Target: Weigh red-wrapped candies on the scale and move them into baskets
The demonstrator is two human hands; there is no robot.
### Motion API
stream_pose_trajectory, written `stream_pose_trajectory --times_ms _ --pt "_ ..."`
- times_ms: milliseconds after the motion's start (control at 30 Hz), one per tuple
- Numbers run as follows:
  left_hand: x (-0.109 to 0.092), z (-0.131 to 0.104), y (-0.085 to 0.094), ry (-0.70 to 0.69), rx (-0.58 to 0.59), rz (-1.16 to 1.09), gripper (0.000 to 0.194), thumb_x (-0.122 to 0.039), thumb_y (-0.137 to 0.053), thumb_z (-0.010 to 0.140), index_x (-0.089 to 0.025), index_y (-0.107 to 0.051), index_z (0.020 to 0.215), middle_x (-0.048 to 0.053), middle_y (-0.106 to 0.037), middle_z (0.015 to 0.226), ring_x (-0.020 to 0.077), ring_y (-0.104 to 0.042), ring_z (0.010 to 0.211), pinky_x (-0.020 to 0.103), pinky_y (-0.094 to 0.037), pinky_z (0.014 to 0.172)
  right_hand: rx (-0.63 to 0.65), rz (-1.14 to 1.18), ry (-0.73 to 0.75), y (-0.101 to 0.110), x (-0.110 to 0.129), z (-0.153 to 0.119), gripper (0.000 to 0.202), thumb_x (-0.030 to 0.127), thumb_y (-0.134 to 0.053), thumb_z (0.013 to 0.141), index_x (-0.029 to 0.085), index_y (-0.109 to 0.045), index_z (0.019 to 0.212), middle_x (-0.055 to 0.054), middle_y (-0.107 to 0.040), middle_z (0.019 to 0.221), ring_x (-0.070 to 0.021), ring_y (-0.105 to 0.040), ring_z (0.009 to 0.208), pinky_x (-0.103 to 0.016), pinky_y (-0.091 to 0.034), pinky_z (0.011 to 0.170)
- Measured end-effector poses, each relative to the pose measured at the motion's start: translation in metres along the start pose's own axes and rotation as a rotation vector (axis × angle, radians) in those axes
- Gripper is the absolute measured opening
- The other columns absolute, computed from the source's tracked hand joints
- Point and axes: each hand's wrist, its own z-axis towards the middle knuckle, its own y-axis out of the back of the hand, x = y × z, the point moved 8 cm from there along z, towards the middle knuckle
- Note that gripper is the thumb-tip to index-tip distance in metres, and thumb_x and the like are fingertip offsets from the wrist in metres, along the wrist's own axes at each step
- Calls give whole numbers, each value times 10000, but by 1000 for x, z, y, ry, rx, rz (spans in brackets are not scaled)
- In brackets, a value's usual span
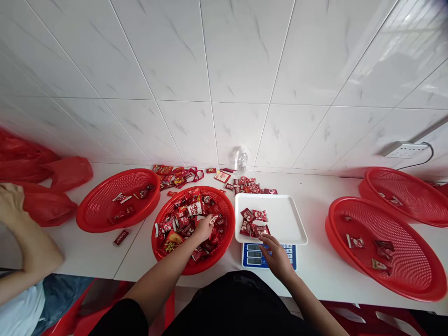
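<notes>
My left hand reaches into a red plastic basket heaped with small wrapped snack packets. Its fingers are closed on a red and white snack packet. To the right, my right hand hovers over the front edge of a digital scale, fingers apart and holding nothing. Just beyond its fingertips, several dark red snack packets lie toward the left side of the scale's white tray.
Loose packets and a clear plastic bottle stand along the wall. Other red baskets hold a few packets, one at left and two at right. A person's arm rests near red bags at far left.
</notes>
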Motion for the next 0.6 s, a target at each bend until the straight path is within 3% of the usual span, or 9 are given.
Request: stream_pose_trajectory --times_ms 133,233,433,600 --pt "-13 -5 26 -1 -109 -257 363 -211 -531 791 -177 -529 1153 86 -640 1095 203 -594 990 293 -444 848 -8 44 16 1 1 1 327 363 -416 864 253 -606 1107 -78 -559 1218 -224 -599 1025 -346 -537 799" --pt "-37 -8 31 -15 -136 -392 332 -249 -537 792 -181 -541 1117 65 -665 1018 194 -621 902 295 -472 797 -6 53 16 0 4 3 326 358 -418 862 252 -606 1106 -78 -562 1211 -225 -605 1006 -358 -531 806" --pt "-92 -4 22 -119 -127 -254 364 -170 -499 815 -202 -516 1177 62 -658 1034 185 -623 907 278 -472 786 11 51 10 3 8 4 339 343 -412 858 247 -614 1114 -89 -562 1213 -247 -592 1027 -394 -518 837" --pt "-109 -2 29 -196 -150 -78 366 -139 -453 840 -210 -509 1195 65 -661 1006 199 -619 914 277 -458 776 1 48 -31 10 3 1 344 349 -421 849 254 -617 1115 -79 -567 1213 -239 -596 1026 -366 -528 809"
